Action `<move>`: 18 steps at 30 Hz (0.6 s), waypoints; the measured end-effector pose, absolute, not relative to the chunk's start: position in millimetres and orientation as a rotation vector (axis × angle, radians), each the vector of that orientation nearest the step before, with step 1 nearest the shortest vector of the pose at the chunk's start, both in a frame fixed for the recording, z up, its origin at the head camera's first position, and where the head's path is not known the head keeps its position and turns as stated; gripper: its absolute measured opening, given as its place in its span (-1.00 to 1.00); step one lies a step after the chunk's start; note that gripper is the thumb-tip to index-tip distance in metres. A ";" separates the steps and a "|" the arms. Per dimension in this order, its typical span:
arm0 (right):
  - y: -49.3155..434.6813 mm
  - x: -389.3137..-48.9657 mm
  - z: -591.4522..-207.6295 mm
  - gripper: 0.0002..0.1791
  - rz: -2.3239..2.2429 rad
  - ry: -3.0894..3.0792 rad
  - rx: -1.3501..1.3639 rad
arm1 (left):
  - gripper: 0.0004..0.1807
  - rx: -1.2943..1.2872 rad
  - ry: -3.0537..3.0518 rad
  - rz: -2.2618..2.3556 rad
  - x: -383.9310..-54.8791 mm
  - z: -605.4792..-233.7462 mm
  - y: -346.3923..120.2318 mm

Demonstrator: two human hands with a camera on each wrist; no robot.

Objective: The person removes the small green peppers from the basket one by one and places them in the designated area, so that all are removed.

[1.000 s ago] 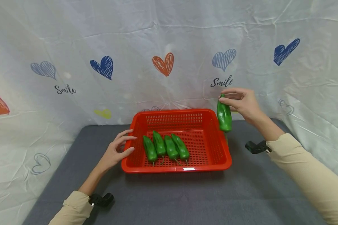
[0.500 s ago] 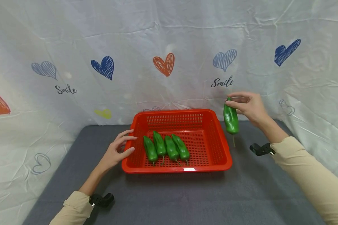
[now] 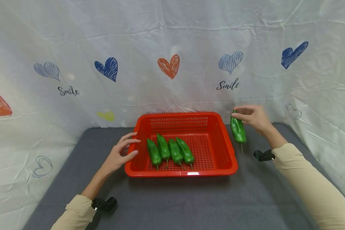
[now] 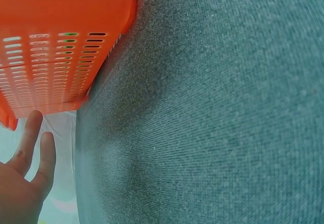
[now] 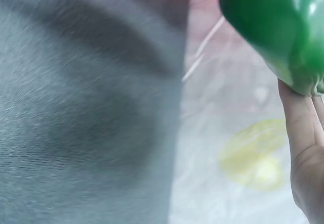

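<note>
Head view | our right hand (image 3: 253, 118) pinches 1 glossy green tapered pepper (image 3: 238, 131), hanging below it | to its left, red perforated plastic basket (image 3: 161, 173) | our left hand (image 3: 117, 156), fingers apart, at basket's far end | likely step: pepper held outside; next calls for steady pinch

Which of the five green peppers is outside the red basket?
The pepper pinched at its narrow end by the right hand, stem hanging down; the other four peppers lie inside the basket.
</note>
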State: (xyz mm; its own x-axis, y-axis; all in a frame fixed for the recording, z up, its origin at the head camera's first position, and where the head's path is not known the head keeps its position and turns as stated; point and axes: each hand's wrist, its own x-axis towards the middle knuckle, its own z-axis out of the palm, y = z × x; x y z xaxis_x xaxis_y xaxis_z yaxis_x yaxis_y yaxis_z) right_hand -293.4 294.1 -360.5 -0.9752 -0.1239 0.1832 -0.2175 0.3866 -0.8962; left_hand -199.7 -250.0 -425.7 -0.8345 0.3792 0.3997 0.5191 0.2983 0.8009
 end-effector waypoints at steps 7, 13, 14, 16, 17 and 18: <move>306.2 -301.1 -388.0 -0.45 1.676 -2.608 0.313 | -0.56 -0.839 -2.423 -1.579 -200.2 -425.5 -250.1; 307.5 -305.1 -401.7 -0.44 1.762 -2.607 0.289 | -0.57 -0.841 -2.418 -1.581 -200.3 -426.6 -250.8; 307.5 -305.5 -403.6 -0.44 1.773 -2.610 0.282 | -0.57 -0.841 -2.417 -1.581 -200.2 -426.7 -250.8; 307.9 -306.3 -407.2 -0.43 1.782 -2.623 0.260 | -0.57 -0.841 -2.417 -1.583 -200.3 -426.7 -250.7; 308.3 -306.8 -409.2 -0.42 1.783 -2.633 0.251 | -0.57 -0.843 -2.415 -1.585 -200.3 -426.6 -250.6; 308.7 -307.2 -410.9 -0.41 1.779 -2.642 0.241 | -0.57 -0.843 -2.414 -1.587 -200.3 -426.5 -250.5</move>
